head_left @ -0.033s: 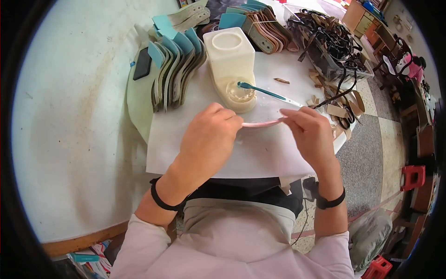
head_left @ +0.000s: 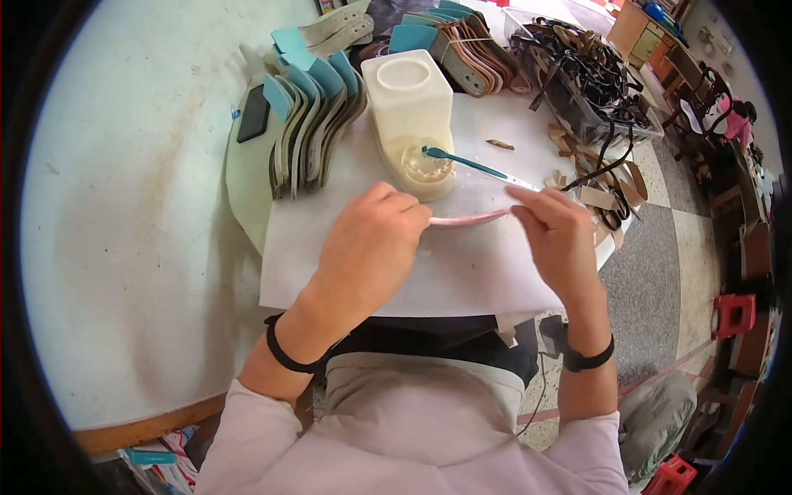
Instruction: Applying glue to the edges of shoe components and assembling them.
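Observation:
A thin, slightly curved pink insole (head_left: 470, 219), seen nearly edge-on, spans the gap between my hands above the white tabletop. My left hand (head_left: 375, 235) is closed round its left end, which the fingers hide. At the right end my right hand (head_left: 557, 235) pinches it between thumb and fingers. Just beyond stands a whitish plastic container (head_left: 408, 95) with cream-coloured paste in its open front. A teal and white toothbrush (head_left: 470, 162) leans there, head in the paste and handle reaching toward my right hand.
Blue-heeled insoles (head_left: 309, 124) stand stacked at the left beside a dark phone (head_left: 253, 114); another tied stack (head_left: 466, 54) lies behind. A clear bin (head_left: 586, 78) of dark straps stands at the back right. Leather scraps and scissors (head_left: 613, 216) lie at the table's right edge.
My right hand has shifted slightly to the right, showing a little more of the pink insole's right end. My left hand stays almost in place.

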{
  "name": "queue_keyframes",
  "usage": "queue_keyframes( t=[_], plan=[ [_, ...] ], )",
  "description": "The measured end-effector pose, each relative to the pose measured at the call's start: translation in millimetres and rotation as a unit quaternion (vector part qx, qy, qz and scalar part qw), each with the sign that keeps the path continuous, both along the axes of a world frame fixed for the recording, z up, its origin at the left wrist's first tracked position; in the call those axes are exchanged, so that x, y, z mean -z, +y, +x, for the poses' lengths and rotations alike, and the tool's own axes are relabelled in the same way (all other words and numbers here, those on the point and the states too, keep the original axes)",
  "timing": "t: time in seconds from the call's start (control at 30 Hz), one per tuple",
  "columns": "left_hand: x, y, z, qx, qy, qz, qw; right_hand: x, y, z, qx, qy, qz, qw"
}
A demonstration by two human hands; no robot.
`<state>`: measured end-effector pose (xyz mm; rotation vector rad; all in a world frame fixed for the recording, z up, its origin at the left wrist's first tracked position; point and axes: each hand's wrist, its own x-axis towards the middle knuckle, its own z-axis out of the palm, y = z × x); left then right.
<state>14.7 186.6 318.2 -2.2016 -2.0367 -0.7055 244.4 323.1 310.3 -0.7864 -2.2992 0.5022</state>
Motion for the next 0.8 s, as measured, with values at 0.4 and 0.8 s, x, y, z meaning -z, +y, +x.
queue_keyframes(
  t=[0.4, 0.8],
  plan=[
    [-4.5, -6.2, 1.2, -0.005, 0.017, 0.001, 1.000, 6.3, 15.3, 16.8, 0.067, 0.091, -0.148, 0.983],
    [-12.0, -5.9, 7.9, -0.005, 0.037, -0.007, 0.999, 34.6, -2.1, 26.1, 0.029, -0.032, -0.139, 0.989]
  ],
)
